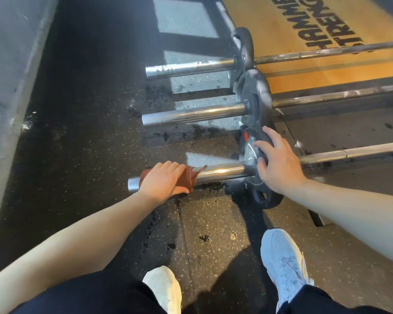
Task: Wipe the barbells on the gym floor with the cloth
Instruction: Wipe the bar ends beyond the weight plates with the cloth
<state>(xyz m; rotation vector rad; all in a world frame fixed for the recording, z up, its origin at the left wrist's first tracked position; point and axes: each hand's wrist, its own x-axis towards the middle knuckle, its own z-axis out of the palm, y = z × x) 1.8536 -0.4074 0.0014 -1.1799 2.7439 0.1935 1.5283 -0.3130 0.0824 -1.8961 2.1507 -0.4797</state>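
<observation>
Three barbells lie side by side on the dark rubber floor. The nearest barbell (pixel 222 172) has a chrome sleeve pointing left and a black weight plate (pixel 261 193). My left hand (pixel 162 181) wraps a brown cloth (pixel 189 176) around the sleeve near its left end. My right hand (pixel 275 160) rests on top of the plate, fingers spread over its face. Behind it lie the middle barbell (pixel 191 114) and the far barbell (pixel 186 68), each with its own black plate.
A grey wall (pixel 7 75) runs along the left. A wooden lifting platform (pixel 304 71) with black lettering lies at the back right under the bars. My white shoes (pixel 283 261) stand on the speckled floor near the plate. Dark wet spots dot the floor.
</observation>
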